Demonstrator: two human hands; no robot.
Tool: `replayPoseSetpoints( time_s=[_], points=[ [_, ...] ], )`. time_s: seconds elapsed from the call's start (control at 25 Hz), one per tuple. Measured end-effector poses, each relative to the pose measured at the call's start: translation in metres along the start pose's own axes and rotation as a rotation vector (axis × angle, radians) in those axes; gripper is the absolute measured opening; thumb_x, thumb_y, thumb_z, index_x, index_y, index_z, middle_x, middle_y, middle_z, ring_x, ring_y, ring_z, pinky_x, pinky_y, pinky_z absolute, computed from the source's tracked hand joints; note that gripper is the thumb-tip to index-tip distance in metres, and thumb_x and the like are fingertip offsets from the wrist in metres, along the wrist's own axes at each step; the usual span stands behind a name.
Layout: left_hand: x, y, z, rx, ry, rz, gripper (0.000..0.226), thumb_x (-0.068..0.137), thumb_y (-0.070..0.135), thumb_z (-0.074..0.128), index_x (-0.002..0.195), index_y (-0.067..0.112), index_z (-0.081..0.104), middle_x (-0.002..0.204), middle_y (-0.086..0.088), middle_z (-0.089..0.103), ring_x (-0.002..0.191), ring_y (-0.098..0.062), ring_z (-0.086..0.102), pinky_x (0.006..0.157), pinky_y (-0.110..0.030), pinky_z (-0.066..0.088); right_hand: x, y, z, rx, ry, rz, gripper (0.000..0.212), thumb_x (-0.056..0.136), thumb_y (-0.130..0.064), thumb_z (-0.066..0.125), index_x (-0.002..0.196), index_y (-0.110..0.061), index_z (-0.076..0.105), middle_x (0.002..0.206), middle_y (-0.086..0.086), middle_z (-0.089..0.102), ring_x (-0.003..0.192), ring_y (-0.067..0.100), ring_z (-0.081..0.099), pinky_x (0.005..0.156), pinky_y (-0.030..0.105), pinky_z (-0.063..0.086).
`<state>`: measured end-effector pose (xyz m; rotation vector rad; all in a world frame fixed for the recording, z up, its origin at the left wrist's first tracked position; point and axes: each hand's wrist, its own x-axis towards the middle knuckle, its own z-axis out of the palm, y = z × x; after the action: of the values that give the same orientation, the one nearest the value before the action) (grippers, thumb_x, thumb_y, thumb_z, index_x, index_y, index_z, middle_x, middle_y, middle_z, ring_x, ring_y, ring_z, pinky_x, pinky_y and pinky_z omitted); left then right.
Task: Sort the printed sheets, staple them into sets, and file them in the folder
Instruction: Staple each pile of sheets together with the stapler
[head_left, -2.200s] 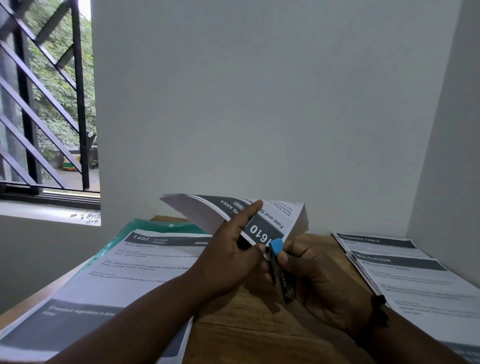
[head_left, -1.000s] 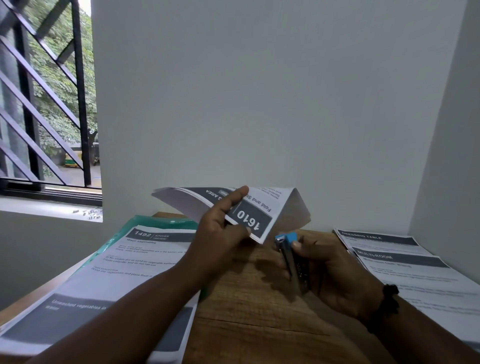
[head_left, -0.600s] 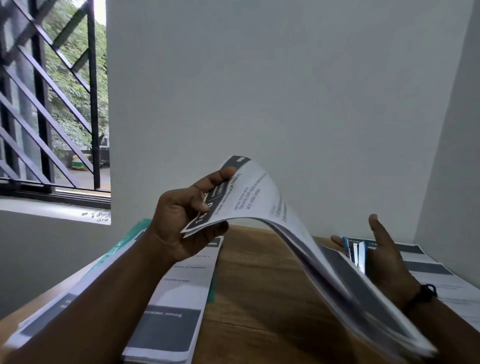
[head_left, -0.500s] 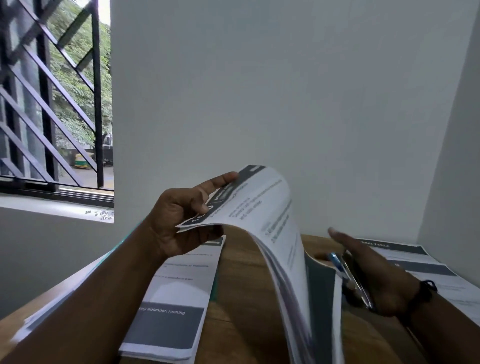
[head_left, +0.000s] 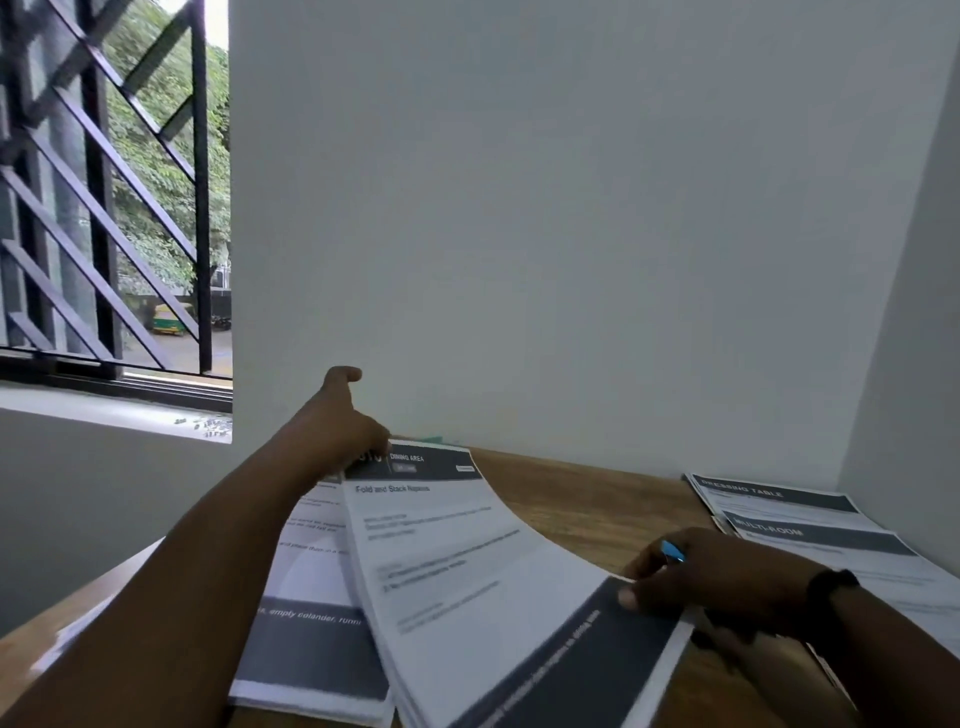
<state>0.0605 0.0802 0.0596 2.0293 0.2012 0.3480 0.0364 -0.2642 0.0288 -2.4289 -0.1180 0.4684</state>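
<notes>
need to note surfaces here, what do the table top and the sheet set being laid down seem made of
Table top: looks like wood or wood laminate, brown with visible grain, matte.
Sheet set: plain white printer paper, matte, several leaves; it bows where the left hand holds its corner.

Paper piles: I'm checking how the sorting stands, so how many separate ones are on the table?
3: the Dining Area set in the middle under both hands, a pile beneath it on the left, and a pile at the right wall. More may lie hidden underneath.

left hand (head_left: 343, 431): reached far, thumb raised, fingers pinching something | right hand (head_left: 722, 582): near right, fingers curled, knuckles up
</notes>
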Motion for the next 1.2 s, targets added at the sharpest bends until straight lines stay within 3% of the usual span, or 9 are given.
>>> replayPoseSetpoints(
  time_s=[0.16, 0.28, 0.4, 0.52, 0.6, 0.76, 0.92, 1.04, 1.2],
  points=[
    [-0.006, 0.0, 0.011, -0.061, 0.124, 0.304, 0.083, 0.079, 0.004, 0.075, 0.142, 0.032, 0.029, 0.105, 0.0, 0.067, 0.081, -0.009, 0.067, 0.064, -0.029, 0.056, 0.003, -0.001, 0.004, -0.081, 0.063, 0.011, 0.04, 0.071, -0.045, 0.08, 0.098, -0.018, 0.069, 0.089, 0.007, 0.07, 0.036, 0.008, 0.044, 0.038, 0.02, 0.036],
    [-0.022, 0.008, 0.023, -0.392, 0.089, 0.518, 0.081, 0.077, 0.004, 0.076, 0.137, 0.037, 0.033, 0.108, 0.003, 0.065, 0.082, -0.005, 0.07, 0.058, -0.021, 0.056, 0.012, 0.001, 0.013, 0.021, 0.248, -0.132, 0.037, 0.075, -0.045, 0.076, 0.104, -0.026, 0.062, 0.104, 0.01, 0.067, 0.034, 0.005, 0.042, 0.038, 0.02, 0.036],
    [-0.028, 0.02, 0.021, -0.883, 0.003, 0.507, 0.081, 0.07, 0.0, 0.072, 0.137, 0.031, 0.038, 0.102, -0.003, 0.068, 0.08, -0.017, 0.072, 0.059, -0.033, 0.059, 0.016, 0.001, 0.014, 0.31, 0.256, -0.233, 0.041, 0.077, -0.045, 0.075, 0.113, -0.033, 0.058, 0.106, 0.021, 0.064, 0.049, 0.016, 0.051, 0.043, 0.028, 0.042],
    [-0.022, 0.02, 0.023, -1.104, 0.067, 0.299, 0.076, 0.076, -0.003, 0.069, 0.14, 0.023, 0.038, 0.104, -0.009, 0.068, 0.08, -0.02, 0.071, 0.062, -0.036, 0.061, 0.013, 0.006, 0.01, 0.432, 0.123, -0.202, 0.033, 0.07, -0.038, 0.077, 0.08, -0.01, 0.063, 0.073, 0.021, 0.061, 0.05, 0.026, 0.047, 0.045, 0.034, 0.042],
    [-0.014, 0.01, 0.032, -0.995, 0.059, 0.036, 0.073, 0.083, 0.006, 0.07, 0.144, 0.016, 0.033, 0.103, -0.015, 0.067, 0.082, -0.026, 0.07, 0.063, -0.043, 0.06, 0.013, 0.007, 0.006, 0.524, 0.175, -0.142, 0.025, 0.074, -0.023, 0.073, 0.068, -0.01, 0.053, 0.054, 0.011, 0.044, 0.039, 0.018, 0.034, 0.04, 0.023, 0.025],
    [-0.02, -0.005, 0.057, -0.577, -0.397, -0.255, 0.036, 0.087, 0.017, 0.069, 0.119, 0.007, 0.057, 0.104, -0.017, 0.073, 0.086, -0.029, 0.073, 0.072, -0.041, 0.06, 0.015, 0.013, 0.003, 0.717, 0.369, -0.013, 0.028, 0.083, -0.011, 0.066, 0.062, -0.008, 0.046, 0.046, 0.008, 0.037, 0.038, 0.017, 0.029, 0.04, 0.022, 0.021],
    [-0.038, -0.005, 0.093, -0.037, -0.549, -0.124, 0.045, 0.083, 0.012, 0.073, 0.118, 0.024, 0.048, 0.107, -0.006, 0.067, 0.089, -0.022, 0.069, 0.073, -0.035, 0.061, 0.015, 0.02, 0.005, 0.465, 0.454, 0.021, 0.027, 0.079, -0.007, 0.073, 0.065, -0.005, 0.05, 0.05, 0.009, 0.048, 0.037, 0.016, 0.043, 0.039, 0.02, 0.031],
    [-0.033, -0.008, 0.106, 0.279, -0.452, 0.049, 0.074, 0.082, 0.017, 0.074, 0.141, 0.029, 0.032, 0.132, -0.003, 0.053, 0.096, -0.012, 0.055, 0.068, -0.019, 0.052, 0.018, 0.017, 0.008, 0.284, 0.452, -0.024, 0.028, 0.08, -0.015, 0.075, 0.07, -0.009, 0.049, 0.06, 0.005, 0.05, 0.048, 0.013, 0.046, 0.042, 0.019, 0.035],
    [-0.024, -0.011, 0.1, 0.374, -0.336, 0.197, 0.064, 0.085, 0.024, 0.068, 0.141, 0.028, 0.036, 0.141, -0.002, 0.049, 0.101, -0.012, 0.051, 0.082, -0.021, 0.047, 0.018, 0.006, 0.014, 0.087, 0.28, -0.044, 0.037, 0.075, -0.036, 0.079, 0.091, -0.017, 0.052, 0.076, -0.006, 0.055, 0.061, 0.005, 0.052, 0.045, 0.009, 0.037]
  ],
)
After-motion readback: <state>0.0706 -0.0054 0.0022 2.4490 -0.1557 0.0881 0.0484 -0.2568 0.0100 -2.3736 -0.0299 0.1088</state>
